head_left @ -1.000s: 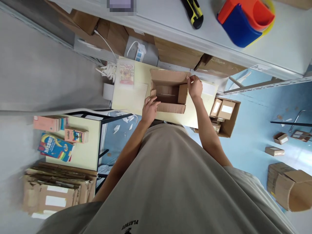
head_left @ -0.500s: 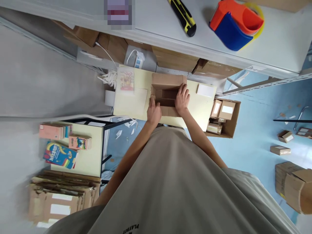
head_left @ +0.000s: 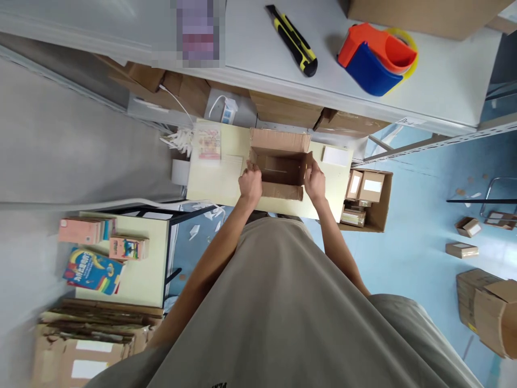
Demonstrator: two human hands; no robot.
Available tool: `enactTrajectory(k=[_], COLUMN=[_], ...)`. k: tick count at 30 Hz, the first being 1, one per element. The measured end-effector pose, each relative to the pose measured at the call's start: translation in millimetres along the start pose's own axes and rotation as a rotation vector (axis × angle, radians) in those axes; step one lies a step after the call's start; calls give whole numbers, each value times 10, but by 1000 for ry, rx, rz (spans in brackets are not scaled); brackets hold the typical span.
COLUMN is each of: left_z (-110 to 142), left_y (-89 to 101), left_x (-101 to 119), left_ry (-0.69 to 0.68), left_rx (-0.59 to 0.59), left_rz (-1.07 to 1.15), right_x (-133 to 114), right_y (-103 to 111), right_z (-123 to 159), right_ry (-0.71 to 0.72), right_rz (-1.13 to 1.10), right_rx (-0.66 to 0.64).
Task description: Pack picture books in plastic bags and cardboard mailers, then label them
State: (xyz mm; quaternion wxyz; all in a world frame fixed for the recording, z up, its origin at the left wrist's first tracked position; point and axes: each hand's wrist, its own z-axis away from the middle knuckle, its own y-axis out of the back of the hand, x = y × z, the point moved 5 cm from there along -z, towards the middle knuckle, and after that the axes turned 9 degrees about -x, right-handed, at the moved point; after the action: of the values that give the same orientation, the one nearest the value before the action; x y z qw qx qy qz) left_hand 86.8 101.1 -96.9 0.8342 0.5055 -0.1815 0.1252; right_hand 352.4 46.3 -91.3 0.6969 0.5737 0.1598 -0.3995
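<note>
Upside down at the bottom edge, the grey shirt shows cut-off letters — "PLA". White Chinese characters cross the blue book — too blurred to read surely, like the writing on the shelf-edge label.

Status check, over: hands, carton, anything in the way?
Left hand at left end of carton, grip unclear; right hand on right-end flap. Carton open on table, long flaps spread. Cutter, tape dispenser out of the way on shelf.
</note>
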Motion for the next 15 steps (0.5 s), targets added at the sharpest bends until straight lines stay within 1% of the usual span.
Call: enactTrajectory(k=[2,4,7,9,11,13,15], left_z=[48,78,77,62,51,47,54], left_y=[40,55,39,39,54,62,70], left_x=[-77,-162,-286,-342,-378,-406,-432], left_ry=[-60,-99,-103,-122,-154,-166,-179], left_rx=[35,58,37,43,72,87,75], left_rz=[31,88,166,218,267,308,363], right_x=[215,378,497,509,476,406,302], right_y=[89,128,116,95,67,31,3], right_z=[87,161,224,236,230,220,223], right_ry=[-98,-175,-233,-252,-251,-236,-221], right_rz=[-14,-12,-27,-21,14,55,89], right_rx=[38,63,109,171,219,221,202])
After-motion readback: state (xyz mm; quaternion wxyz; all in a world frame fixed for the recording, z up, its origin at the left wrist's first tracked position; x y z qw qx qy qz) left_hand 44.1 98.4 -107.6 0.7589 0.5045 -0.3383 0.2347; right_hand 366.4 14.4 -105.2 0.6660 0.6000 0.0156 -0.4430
